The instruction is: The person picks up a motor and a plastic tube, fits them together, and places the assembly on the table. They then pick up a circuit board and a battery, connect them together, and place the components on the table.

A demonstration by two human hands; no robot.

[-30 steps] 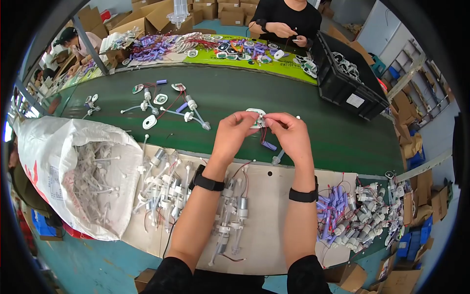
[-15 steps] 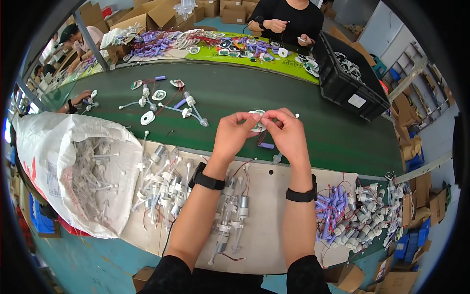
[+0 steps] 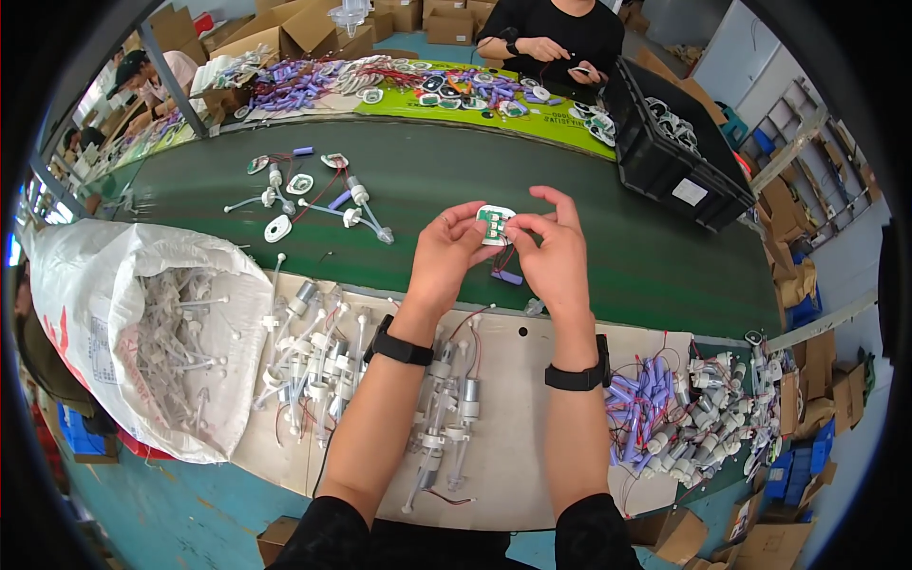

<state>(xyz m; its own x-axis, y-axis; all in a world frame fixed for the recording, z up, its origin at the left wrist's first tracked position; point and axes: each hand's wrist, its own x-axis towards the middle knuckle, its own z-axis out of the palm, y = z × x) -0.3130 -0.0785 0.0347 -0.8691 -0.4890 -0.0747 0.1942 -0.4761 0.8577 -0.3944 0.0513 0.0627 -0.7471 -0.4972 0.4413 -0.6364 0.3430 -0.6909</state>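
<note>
My left hand [image 3: 445, 255] grips a white rounded cover with a green circuit board [image 3: 493, 224] in it, board side facing me, above the dark green belt. At the board's right edge, the thumb and index finger of my right hand [image 3: 556, 261] are pinched together, the other fingers raised. What lies between those fingertips is too small to make out. Thin red and dark wires run down from there to a purple cylindrical battery [image 3: 507, 277] just below the hands. A clear plastic part [image 3: 535, 307] lies by the belt's near edge, beside my right wrist.
Pump-and-tube assemblies [image 3: 351, 204] with covers lie left on the belt. A white sack [image 3: 71, 304] of clear parts stands at left. Motors [image 3: 446, 408] lie on the cardboard below; batteries [image 3: 646, 404] are heaped right. A black crate [image 3: 679, 176] and a co-worker [image 3: 560, 38] are beyond.
The circuit board has turned to face me and shows more fully. My right hand's outer fingers have lifted. At far left, another person's hand and the assembly by it have left the belt.
</note>
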